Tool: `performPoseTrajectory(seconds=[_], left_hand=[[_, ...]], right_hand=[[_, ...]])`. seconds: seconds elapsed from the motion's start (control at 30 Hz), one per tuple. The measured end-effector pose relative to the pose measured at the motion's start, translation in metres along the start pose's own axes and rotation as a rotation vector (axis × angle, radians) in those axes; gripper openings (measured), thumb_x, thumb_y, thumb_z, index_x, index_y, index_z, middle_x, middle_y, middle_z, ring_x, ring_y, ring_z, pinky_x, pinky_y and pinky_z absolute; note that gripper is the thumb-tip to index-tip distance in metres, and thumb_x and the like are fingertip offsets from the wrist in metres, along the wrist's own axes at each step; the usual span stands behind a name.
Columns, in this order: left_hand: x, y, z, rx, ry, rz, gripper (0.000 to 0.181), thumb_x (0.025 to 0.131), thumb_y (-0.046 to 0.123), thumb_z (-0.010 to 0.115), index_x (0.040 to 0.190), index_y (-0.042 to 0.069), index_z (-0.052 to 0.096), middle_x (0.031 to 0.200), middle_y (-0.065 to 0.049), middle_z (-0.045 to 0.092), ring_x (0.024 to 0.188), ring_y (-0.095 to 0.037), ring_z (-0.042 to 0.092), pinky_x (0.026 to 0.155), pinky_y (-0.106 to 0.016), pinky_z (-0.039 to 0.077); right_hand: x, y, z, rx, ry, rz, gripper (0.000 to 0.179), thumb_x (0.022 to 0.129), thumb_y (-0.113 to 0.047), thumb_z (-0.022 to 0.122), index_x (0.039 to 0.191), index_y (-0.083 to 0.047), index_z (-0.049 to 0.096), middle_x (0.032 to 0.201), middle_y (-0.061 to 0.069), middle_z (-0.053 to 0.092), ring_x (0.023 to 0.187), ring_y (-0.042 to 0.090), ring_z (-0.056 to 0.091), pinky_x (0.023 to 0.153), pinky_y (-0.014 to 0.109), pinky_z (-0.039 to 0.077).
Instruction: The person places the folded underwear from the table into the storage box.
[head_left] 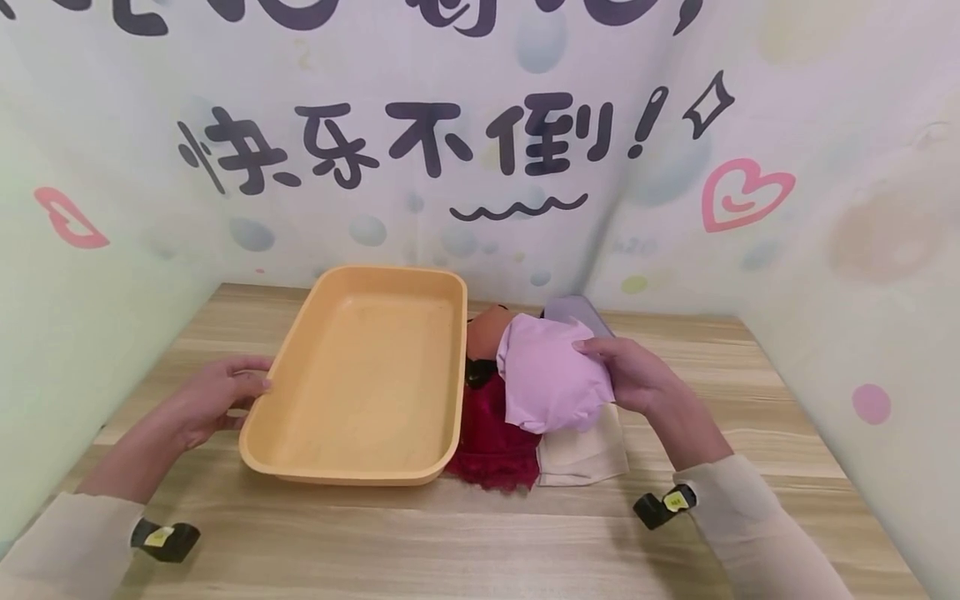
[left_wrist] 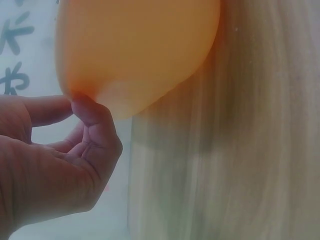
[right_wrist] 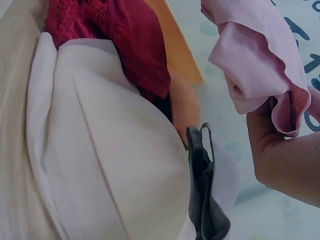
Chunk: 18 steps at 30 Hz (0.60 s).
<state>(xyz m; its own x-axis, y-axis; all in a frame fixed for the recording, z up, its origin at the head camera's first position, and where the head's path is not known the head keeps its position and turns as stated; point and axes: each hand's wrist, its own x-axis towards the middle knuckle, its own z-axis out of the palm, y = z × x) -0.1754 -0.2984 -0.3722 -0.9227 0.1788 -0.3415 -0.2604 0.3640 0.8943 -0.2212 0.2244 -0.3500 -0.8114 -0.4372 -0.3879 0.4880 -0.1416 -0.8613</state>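
A yellow-orange plastic tray (head_left: 360, 367) with nothing in it is on the left of the wooden table. My left hand (head_left: 213, 398) pinches its left rim between thumb and fingers, clearer in the left wrist view, where the tray's side (left_wrist: 145, 45) shows. On the right, my right hand (head_left: 637, 375) grips a folded lilac-pink garment (head_left: 555, 375) by its right edge. That garment is above a pile of clothing: a dark red lace garment (head_left: 495, 433), a cream one (head_left: 588, 457), an orange one (head_left: 487, 332) and a grey-purple one (head_left: 576, 311).
A dark strap-like piece (right_wrist: 200, 175) stands at the edge of the cream garment in the right wrist view. The wooden table (head_left: 480, 542) ends against a printed white wall cloth (head_left: 420, 242) at the back and both sides.
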Motion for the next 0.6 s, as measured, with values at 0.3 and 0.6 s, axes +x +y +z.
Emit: performPoseTrajectory(seconds=[0.3,0.6], left_hand=[[0.0,-0.002,0.0,-0.005,-0.004,-0.004,0.057,0.1,0.017,0.05,0.145,-0.01,0.027,0.094,0.005,0.066,0.084,-0.01,0.063,0.067,-0.035,0.055],[0.0,-0.001,-0.001,-0.012,-0.014,0.004,0.057,0.1,0.018,0.049,0.144,-0.011,0.027,0.096,0.006,0.066,0.085,-0.01,0.063,0.068,-0.035,0.055]], right_hand=[[0.012,0.003,0.015,-0.004,-0.007,0.004,0.022,0.1,-0.014,0.04,0.12,-0.005,0.045,0.101,0.002,0.062,0.09,0.016,0.063,0.08,0.031,0.052],[0.022,0.003,0.03,-0.008,-0.031,0.008,0.025,0.099,-0.014,0.043,0.122,-0.006,0.044,0.107,0.003,0.06,0.094,0.017,0.062,0.083,0.032,0.051]])
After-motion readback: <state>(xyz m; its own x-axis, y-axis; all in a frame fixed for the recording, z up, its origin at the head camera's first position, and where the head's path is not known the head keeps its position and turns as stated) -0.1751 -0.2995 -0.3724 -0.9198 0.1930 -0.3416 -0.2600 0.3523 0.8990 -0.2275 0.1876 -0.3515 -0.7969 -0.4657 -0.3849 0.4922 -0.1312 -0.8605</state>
